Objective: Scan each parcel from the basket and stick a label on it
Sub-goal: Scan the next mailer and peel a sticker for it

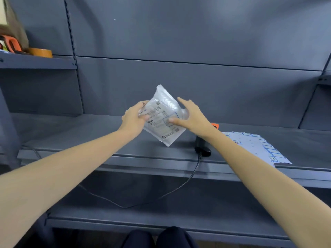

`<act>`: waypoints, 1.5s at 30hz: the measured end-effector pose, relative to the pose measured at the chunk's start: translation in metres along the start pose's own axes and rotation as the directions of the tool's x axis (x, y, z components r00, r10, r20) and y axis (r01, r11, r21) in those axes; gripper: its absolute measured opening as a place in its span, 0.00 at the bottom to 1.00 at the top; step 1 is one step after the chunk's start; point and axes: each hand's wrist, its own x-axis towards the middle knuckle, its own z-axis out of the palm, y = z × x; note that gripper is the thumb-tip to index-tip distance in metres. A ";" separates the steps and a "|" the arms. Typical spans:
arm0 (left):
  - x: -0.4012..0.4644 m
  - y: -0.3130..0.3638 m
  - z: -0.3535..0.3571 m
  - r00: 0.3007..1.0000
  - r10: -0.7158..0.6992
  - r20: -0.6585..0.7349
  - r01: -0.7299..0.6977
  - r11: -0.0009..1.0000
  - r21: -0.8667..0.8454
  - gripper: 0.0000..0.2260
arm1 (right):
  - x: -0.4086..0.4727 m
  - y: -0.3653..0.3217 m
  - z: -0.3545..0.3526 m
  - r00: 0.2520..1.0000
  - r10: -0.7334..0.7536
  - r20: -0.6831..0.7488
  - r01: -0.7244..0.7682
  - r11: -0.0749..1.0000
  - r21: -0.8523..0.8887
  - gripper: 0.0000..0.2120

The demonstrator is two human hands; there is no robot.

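Parcel (162, 116), a clear bubble-wrap pouch with a printed shipping slip on its face, hangs tilted in the air above the grey shelf (89, 138), near the middle of the view. The left hand (134, 119) grips its edge at 9 o'clock, fingers curled round the plastic with the thumb on the front. The right hand (190, 116) is at the pouch's 3 o'clock, fingers spread and straight, the thumb pressing a blue-bordered label (170, 119) onto the slip; the forefinger points up toward 11 o'clock. Below the right wrist, at the parcel's 4 o'clock, a black scanner (202, 148) with an orange tip stands on the shelf, its cable (179, 187) trailing down over the front lip to the lower shelf. Further out at 4 o'clock lie label sheets (258, 145) with blue-edged stickers. Far off at 10 o'clock, on a higher shelf, a roll of brown tape (42, 52) sits beside an orange-handled tool (11, 43).
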 end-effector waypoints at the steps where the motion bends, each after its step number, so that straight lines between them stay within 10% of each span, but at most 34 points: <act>1: 0.000 0.003 0.000 1.000 0.014 0.003 -0.014 1.000 0.022 0.22 | 0.001 -0.001 0.004 0.999 -0.039 0.009 0.039 0.999 -0.015 0.30; 9: -0.020 0.021 0.009 0.972 -0.201 -0.119 0.172 0.960 -0.220 0.49 | -0.005 -0.002 0.019 0.950 0.283 -0.131 -0.204 0.881 0.427 0.20; 18: -0.051 0.003 0.046 0.944 -0.324 0.059 0.318 0.849 -0.422 0.37 | -0.017 0.016 0.037 0.892 0.449 -0.052 -0.323 0.713 0.622 0.21; 23: -0.041 -0.007 0.063 0.944 -0.327 -0.051 0.276 0.863 -0.424 0.28 | -0.011 0.023 0.031 0.784 0.493 -0.377 -0.325 0.843 0.429 0.11; 26: -0.041 -0.015 0.073 0.946 -0.320 -0.055 0.268 0.865 -0.424 0.29 | -0.012 0.038 0.030 0.650 0.585 -0.484 -0.585 0.793 0.173 0.22; 32: -0.038 -0.020 0.077 0.952 -0.296 -0.072 0.233 0.861 -0.452 0.28 | -0.012 0.067 0.033 0.505 0.787 -0.355 -0.846 0.532 -0.023 0.33; 36: -0.033 -0.015 0.071 0.954 -0.288 -0.081 0.224 0.867 -0.444 0.28 | -0.010 0.065 0.022 0.540 0.807 -0.238 -0.841 0.526 -0.126 0.16; 41: -0.034 -0.011 0.067 0.954 -0.286 -0.090 0.216 0.865 -0.453 0.28 | -0.030 0.037 0.014 0.567 0.813 -0.135 -0.627 0.532 0.569 0.23; 45: -0.038 -0.010 0.072 0.955 -0.283 -0.086 0.207 0.846 -0.491 0.28 | -0.074 -0.007 0.027 0.728 0.681 -0.079 -0.312 0.432 0.846 0.06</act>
